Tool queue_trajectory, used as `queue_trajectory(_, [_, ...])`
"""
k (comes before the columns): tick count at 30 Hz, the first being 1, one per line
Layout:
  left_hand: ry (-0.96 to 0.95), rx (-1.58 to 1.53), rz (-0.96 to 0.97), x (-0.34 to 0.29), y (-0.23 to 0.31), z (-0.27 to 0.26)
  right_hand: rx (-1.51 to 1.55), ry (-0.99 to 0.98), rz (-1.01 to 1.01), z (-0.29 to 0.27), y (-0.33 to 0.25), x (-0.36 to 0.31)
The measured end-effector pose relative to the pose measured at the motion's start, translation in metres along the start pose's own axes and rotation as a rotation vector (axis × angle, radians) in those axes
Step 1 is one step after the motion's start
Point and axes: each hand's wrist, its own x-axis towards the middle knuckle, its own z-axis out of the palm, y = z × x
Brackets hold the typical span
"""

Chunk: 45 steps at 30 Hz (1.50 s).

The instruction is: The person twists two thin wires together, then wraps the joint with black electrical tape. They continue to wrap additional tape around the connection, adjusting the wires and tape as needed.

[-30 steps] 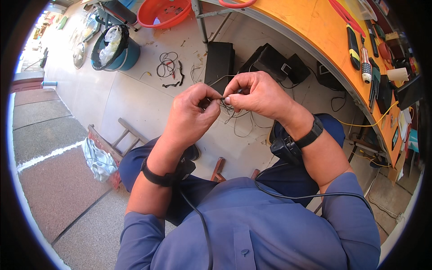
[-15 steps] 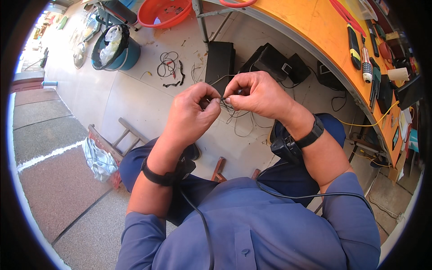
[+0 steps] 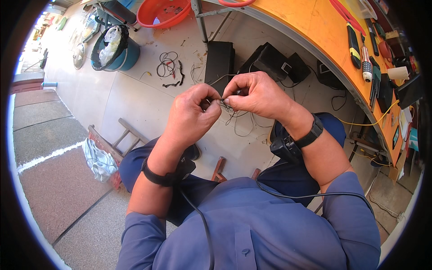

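My left hand [image 3: 192, 113] and my right hand [image 3: 261, 93] meet in front of me, fingertips almost touching. Each pinches a thin dark wire [image 3: 222, 78], part of which arches up behind the fingers. The small bit between the fingertips is too fine to make out. Below the hands, loose thin wires [image 3: 243, 135] hang or lie in a tangle; which, I cannot tell. A black box-shaped case [image 3: 219, 60] stands on the floor just beyond my hands.
Black boxy units [image 3: 272, 63] sit under the orange workbench [image 3: 306, 22], which bears a utility knife [image 3: 353, 47] and a screwdriver [image 3: 366, 67]. Farther left are coiled wire [image 3: 167, 64], a blue bucket [image 3: 130, 56] and a red basin [image 3: 157, 20]. A pale cloth [image 3: 98, 161] hangs beside my knee.
Both hands keep their pinch on the wire at nearly the same spot. Only the fingertips have shifted very slightly.
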Motion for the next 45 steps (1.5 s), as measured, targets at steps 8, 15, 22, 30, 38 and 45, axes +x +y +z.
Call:
queue_trajectory(8, [0.121,0.26,0.345,0.002,-0.005,0.007,-0.002,0.003,0.018,0.001,0.001,0.001])
queue_trajectory(15, [0.066,0.033,0.013,0.002,-0.001,0.009,-0.368,0.078,-0.264,0.003,0.003,0.0])
queue_trajectory(22, [-0.185,-0.424,-0.374,0.001,-0.002,-0.004,-0.4,0.089,-0.266,-0.001,0.0,-0.003])
queue_trajectory(30, [0.012,0.311,0.529,0.004,-0.011,-0.004,-0.063,-0.056,0.02,-0.012,-0.004,-0.002])
queue_trajectory(38, [-0.169,-0.403,-0.324,0.003,-0.003,-0.002,-0.51,0.086,-0.361,0.0,0.0,-0.004])
queue_trajectory(45, [-0.014,-0.202,0.022,0.0,-0.007,0.005,-0.158,0.035,-0.089,-0.008,-0.001,-0.002])
